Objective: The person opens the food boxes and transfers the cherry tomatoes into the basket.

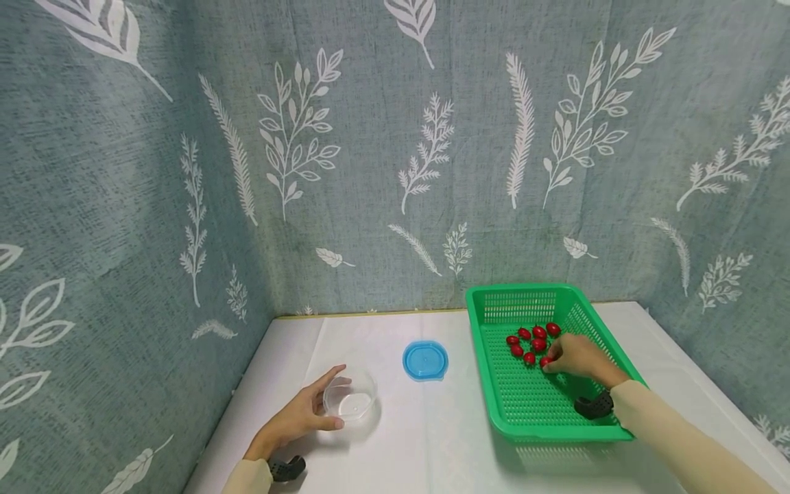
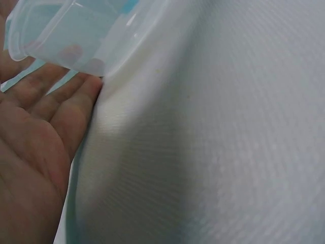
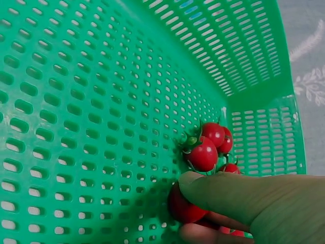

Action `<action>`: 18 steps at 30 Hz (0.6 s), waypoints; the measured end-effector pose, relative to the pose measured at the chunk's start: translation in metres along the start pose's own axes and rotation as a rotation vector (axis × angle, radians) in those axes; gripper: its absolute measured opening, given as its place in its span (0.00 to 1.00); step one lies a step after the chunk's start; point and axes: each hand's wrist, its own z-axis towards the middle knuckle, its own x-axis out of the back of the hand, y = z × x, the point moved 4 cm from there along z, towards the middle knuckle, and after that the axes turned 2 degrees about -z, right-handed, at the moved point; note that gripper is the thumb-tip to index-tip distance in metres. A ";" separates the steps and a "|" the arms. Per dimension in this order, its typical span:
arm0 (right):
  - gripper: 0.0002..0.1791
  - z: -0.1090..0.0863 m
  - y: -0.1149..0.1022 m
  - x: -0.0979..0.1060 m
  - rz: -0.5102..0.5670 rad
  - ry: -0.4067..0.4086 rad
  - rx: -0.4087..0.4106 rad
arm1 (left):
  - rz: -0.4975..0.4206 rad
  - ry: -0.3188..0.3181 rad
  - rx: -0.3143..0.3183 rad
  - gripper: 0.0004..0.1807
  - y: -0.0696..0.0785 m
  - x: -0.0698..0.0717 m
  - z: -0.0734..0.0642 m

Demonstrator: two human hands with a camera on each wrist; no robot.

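My right hand point(image 1: 577, 357) reaches into the green plastic basket point(image 1: 503, 412) and pinches a cherry tomato point(image 3: 184, 204) between thumb and fingers. More cherry tomatoes point(image 1: 539, 345), red with some green stems, lie grouped beside it on the basket floor. On the left, my left hand point(image 1: 302, 414) holds a clear plastic container point(image 1: 352, 401) by its side, thumb at the near side and fingers at the far side. In the left wrist view the fingers lie along the container point(image 2: 66, 35). The container stands upright, with nothing visible inside.
A blue lid point(image 1: 426, 361) lies flat on the white-covered table point(image 1: 432, 439), between the container and the basket. Behind the table hangs a grey-blue curtain point(image 1: 370, 171) with white leaf patterns, which also runs along the left and right sides. The basket's raised walls surround the right hand.
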 end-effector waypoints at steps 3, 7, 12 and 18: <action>0.10 0.000 0.001 -0.001 0.002 -0.002 -0.002 | 0.007 -0.006 -0.003 0.58 0.000 -0.001 -0.001; 0.12 0.000 0.004 0.000 0.009 0.016 -0.001 | -0.005 -0.030 -0.017 0.59 0.003 0.000 0.001; 0.14 -0.002 0.002 0.010 0.045 0.092 0.031 | 0.032 -0.073 -0.073 0.62 0.013 0.007 0.004; 0.14 -0.018 -0.009 0.028 0.028 0.197 0.113 | 0.343 0.094 -0.180 0.50 0.044 0.015 0.000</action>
